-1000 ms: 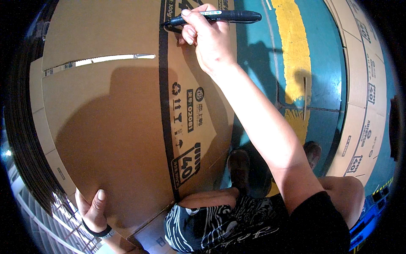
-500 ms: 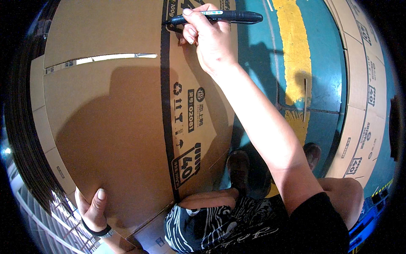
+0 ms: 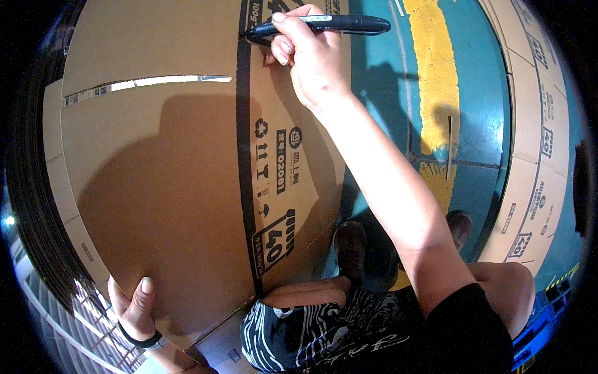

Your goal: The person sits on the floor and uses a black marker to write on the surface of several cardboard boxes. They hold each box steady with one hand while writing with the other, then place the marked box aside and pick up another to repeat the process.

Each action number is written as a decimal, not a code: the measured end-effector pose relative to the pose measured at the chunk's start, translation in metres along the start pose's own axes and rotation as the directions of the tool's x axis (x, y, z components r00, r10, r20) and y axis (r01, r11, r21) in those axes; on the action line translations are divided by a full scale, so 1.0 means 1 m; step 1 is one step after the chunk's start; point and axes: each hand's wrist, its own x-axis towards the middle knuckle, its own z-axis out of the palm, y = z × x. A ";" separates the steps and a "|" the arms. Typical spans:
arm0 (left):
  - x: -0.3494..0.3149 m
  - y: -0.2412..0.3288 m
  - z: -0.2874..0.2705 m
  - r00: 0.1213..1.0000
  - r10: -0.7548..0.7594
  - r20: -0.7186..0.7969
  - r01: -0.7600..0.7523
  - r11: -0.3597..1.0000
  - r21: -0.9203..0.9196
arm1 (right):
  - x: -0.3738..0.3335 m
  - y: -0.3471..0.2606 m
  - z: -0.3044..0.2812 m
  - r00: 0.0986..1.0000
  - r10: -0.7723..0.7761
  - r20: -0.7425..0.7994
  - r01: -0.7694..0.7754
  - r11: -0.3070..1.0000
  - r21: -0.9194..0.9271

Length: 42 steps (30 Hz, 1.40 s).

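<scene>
A large flat cardboard sheet (image 3: 168, 206) with black printed marks spreads before me, crossed by a broad black band (image 3: 245, 156). My right hand (image 3: 314, 62) grips a black marker pen (image 3: 358, 25) with its fingers closed round the barrel. The pen's tip points left and rests at or just over the black band near the sheet's far side. My left hand (image 3: 136, 305) holds the sheet's near left edge, the thumb lying on top and the other fingers hidden beneath. A narrow slot (image 3: 168, 81) runs across the sheet's left part.
More flat cardboard (image 3: 542, 156) lies along the right. Between them is a green floor (image 3: 383, 93) with a worn yellow stripe (image 3: 436, 68). My shoe (image 3: 351, 246) stands beside the sheet. Stacked sheets (image 3: 31, 187) edge the left, and something blue (image 3: 548, 318) sits at the lower right.
The right hand and pen have shifted very slightly to the right, with the tip still at the black band. The left hand keeps its hold, moving barely left with the sheet's edge.
</scene>
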 end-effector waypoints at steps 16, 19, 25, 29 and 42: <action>0.000 -0.002 -0.002 1.000 0.005 0.006 -0.005 1.000 -0.005 | 0.001 0.002 0.001 1.000 -0.021 0.008 0.021 1.000 -0.016; 0.000 -0.001 -0.003 1.000 -0.001 0.013 0.001 1.000 0.005 | 0.000 0.003 0.000 0.999 -0.026 0.020 0.027 1.000 -0.015; 0.001 -0.004 -0.008 0.996 0.040 0.082 -0.042 0.999 0.018 | -0.001 0.001 0.000 0.999 -0.025 0.036 0.027 0.998 -0.055; 0.000 -0.001 -0.002 1.000 0.007 0.021 -0.007 1.000 0.010 | -0.002 0.000 0.001 0.999 -0.012 0.033 0.015 0.997 -0.080; -0.002 -0.006 -0.007 0.995 0.070 0.066 -0.070 0.997 -0.013 | -0.002 -0.001 0.003 1.000 -0.007 0.021 0.007 1.000 -0.029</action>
